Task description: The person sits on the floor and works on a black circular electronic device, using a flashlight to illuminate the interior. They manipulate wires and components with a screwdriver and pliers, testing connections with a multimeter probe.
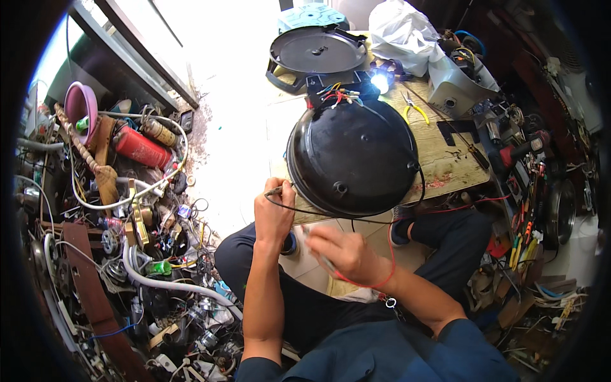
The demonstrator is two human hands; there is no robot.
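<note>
A large black rounded appliance body (353, 159) lies bottom-up on the wooden table (449, 172), with loose coloured wires (340, 94) at its far edge. At its near left side, my left hand (273, 213) is closed on the end of a thin black cable (299, 209); what exactly the tip is, I cannot make out. My right hand (350, 254), blurred, hovers over my lap, closed around a slim pen-like probe. From it a red lead (393, 245) loops up and off to the right. A bright lamp (380, 83) shines behind the body.
A round black lid-like part (318, 51) lies at the table's far side. Yellow-handled pliers (415, 109) and a screwdriver (476, 156) lie on the right, near a white plastic bag (404, 35). Heaped parts, a red cylinder (141, 146) and a grey hose (172, 283) crowd the left floor.
</note>
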